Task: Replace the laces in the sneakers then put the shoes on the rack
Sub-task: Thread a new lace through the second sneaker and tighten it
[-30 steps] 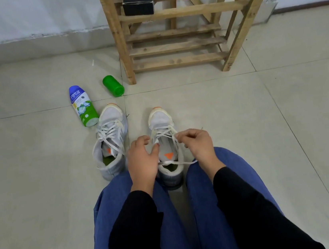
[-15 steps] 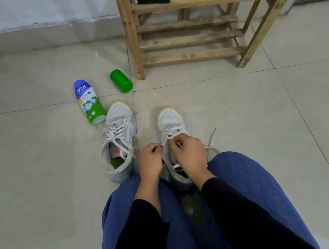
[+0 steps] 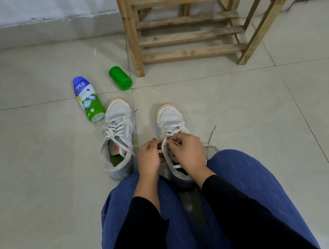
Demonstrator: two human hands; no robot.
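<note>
While both hands – left hand (image 3: 150,155) & right hand (image 3: 187,152) – pinch the lace (image 3: 210,137) over the right sneaker (image 3: 170,117) btwn the knees, she'd best feed each eyelet evenly, w/ the rack (image 3: 189,35) waiting

Even, soft daylight; faint glare spots on glossy floor (image 3: 41,182); wide-angle bending at edges; sharp focus.

Floor (image 3: 240,104) before rack (image 3: 187,35) open
</note>
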